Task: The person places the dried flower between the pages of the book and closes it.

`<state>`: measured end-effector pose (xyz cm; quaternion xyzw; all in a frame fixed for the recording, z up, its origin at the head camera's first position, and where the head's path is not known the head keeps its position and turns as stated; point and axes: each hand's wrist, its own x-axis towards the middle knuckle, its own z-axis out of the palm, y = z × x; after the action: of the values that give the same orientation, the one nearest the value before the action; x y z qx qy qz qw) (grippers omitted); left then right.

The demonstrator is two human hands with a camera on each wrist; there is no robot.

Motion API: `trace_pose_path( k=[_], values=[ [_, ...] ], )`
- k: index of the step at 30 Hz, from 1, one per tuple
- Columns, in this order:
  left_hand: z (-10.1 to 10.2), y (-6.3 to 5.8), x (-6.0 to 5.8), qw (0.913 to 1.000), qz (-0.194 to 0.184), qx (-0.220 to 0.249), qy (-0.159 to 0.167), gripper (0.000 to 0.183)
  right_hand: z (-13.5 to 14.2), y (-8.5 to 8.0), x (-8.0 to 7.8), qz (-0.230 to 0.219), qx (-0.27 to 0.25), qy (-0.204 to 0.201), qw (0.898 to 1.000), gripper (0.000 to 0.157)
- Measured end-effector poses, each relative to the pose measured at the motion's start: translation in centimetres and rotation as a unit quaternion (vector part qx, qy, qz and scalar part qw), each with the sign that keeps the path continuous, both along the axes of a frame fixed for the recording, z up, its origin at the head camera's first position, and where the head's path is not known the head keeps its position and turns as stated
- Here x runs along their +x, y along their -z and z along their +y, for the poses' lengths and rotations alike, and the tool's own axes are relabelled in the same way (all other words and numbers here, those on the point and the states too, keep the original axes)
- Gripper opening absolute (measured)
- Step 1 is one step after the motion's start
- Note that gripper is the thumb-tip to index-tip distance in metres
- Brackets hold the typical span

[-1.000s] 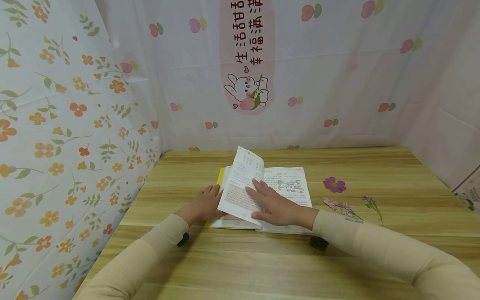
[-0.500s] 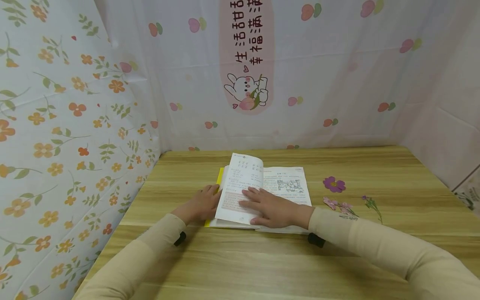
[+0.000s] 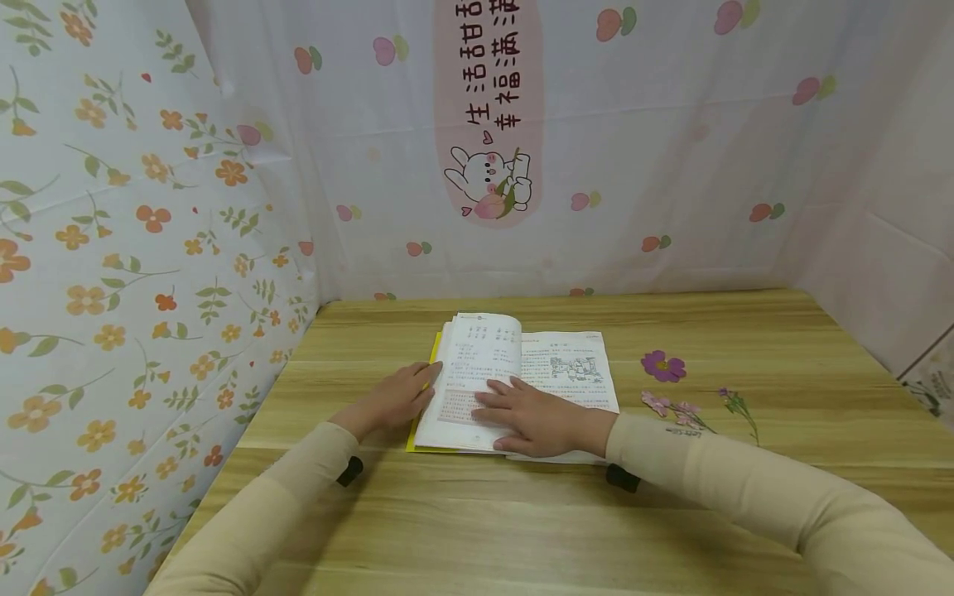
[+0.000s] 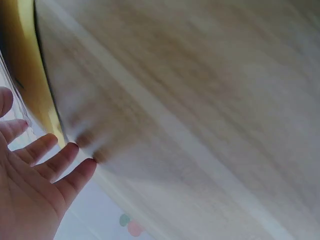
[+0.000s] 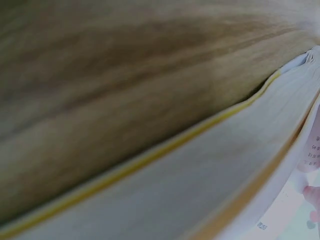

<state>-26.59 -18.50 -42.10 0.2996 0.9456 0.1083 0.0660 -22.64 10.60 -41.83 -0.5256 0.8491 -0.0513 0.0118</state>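
An open book (image 3: 484, 356) with printed pages and a yellow cover lies on the wooden table (image 3: 477, 530). My right hand (image 3: 537, 418) rests with spread fingers across the lower middle of the book, over the left page near the spine. My left hand (image 3: 398, 397) is at the book's left edge, fingertips at the page margin and yellow cover. In the left wrist view, the left hand (image 4: 40, 175) has its fingers extended by the yellow cover (image 4: 30, 75). The right wrist view shows the thick page block (image 5: 200, 170) from its lower edge, with one fingertip at the right border.
Right of the book lie a purple pressed flower (image 3: 663, 366), a pink flower sprig (image 3: 674, 410) and a thin green-stemmed sprig (image 3: 739, 412). A patterned curtain (image 3: 633, 149) hangs behind the table, and a floral one (image 3: 149, 290) at the left.
The raised page has come down flat onto the left side. My right hand has moved slightly left and down, then stayed on the book. My left hand has shifted a little left.
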Motion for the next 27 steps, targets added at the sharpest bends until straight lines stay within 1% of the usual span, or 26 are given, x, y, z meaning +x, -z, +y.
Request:
trace_pose_path(
  k=[4, 8, 11, 15, 17, 20, 22, 27],
  values=[
    [0.4, -0.5, 0.1, 0.9997, 0.005, 0.012, -0.022, 0.052, -0.2, 0.0, 0.0, 0.006, 0.012, -0.001, 1.0, 0.057],
    [0.9, -0.8, 0.1, 0.999, 0.03, 0.001, -0.034, 0.055, -0.4, -0.2, 0.0, 0.013, 0.018, -0.005, 1.0, 0.054],
    [1.3, -0.9, 0.1, 0.9983, 0.047, -0.018, -0.029, 0.06, -0.6, -0.2, 0.0, 0.009, 0.023, -0.007, 1.0, 0.051],
    [1.7, -0.7, 0.0, 0.9971, 0.057, -0.05, -0.004, 0.067, -0.8, -0.3, 0.0, -0.002, 0.029, -0.007, 1.0, 0.047],
    [1.9, -0.6, 0.0, 0.996, 0.057, -0.069, 0.009, 0.07, -1.0, -0.3, -0.1, -0.006, 0.035, -0.006, 0.999, 0.046],
    [2.1, -0.3, 0.1, 0.9941, 0.047, -0.096, 0.018, 0.075, -1.1, -0.3, -0.1, -0.011, 0.043, -0.004, 0.999, 0.046],
    [2.2, -0.2, 0.2, 0.993, 0.036, -0.111, 0.016, 0.078, -1.2, -0.3, -0.2, -0.015, 0.046, -0.002, 0.999, 0.046],
    [2.3, 0.3, 0.4, 0.9887, 0.026, -0.147, 0.007, 0.085, -1.5, -0.2, -0.3, -0.026, 0.058, 0.004, 0.998, 0.046]
  ],
)
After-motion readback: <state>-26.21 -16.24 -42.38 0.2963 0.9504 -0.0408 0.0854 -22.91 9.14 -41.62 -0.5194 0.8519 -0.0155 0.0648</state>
